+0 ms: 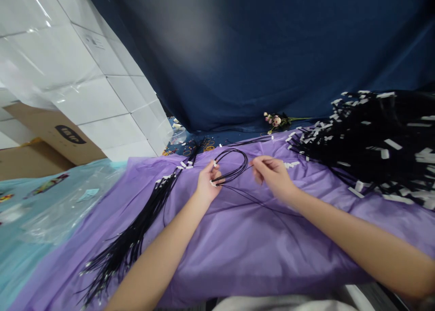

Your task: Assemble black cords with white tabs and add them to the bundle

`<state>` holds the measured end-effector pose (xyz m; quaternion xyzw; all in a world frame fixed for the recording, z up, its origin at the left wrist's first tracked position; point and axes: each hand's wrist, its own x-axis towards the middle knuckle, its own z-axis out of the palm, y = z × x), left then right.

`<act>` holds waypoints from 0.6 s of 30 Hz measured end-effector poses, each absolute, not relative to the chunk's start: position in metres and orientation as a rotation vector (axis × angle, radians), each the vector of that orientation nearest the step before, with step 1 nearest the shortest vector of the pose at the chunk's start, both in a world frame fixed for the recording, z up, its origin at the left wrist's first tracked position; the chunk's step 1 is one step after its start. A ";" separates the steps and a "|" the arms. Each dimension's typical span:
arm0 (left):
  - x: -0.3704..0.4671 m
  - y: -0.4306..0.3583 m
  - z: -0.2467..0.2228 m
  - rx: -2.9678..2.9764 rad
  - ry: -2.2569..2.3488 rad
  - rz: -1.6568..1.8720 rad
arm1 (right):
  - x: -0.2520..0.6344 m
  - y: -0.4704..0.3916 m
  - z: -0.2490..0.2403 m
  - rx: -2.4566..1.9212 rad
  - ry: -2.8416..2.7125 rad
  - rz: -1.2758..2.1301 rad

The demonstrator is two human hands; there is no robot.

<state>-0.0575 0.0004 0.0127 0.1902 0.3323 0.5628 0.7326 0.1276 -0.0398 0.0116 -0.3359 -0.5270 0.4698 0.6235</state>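
Note:
My left hand (208,180) is closed on a small bunch of thin black cords (245,159) with white ends, bent into a loop that points right. Just right of the loop, my right hand (270,171) pinches one thin black strand that runs from the bunch. Loose cord ends trail below the loop across the purple cloth (238,238). Left of my left hand lies a long bundle of black cords (142,225) with white pieces at its upper end. Behind the loop, a few more black cords (251,142) lie flat.
A large heap of black cords with white tags (380,138) covers the right side. Artificial flowers (277,120) lie by the dark blue curtain (272,52). At left are a cardboard box (64,132), a clear plastic bag (64,211) and a white tiled wall (91,93).

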 end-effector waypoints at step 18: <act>-0.053 0.000 -0.003 0.944 0.791 1.291 | 0.145 -0.028 0.012 -0.920 -1.487 1.347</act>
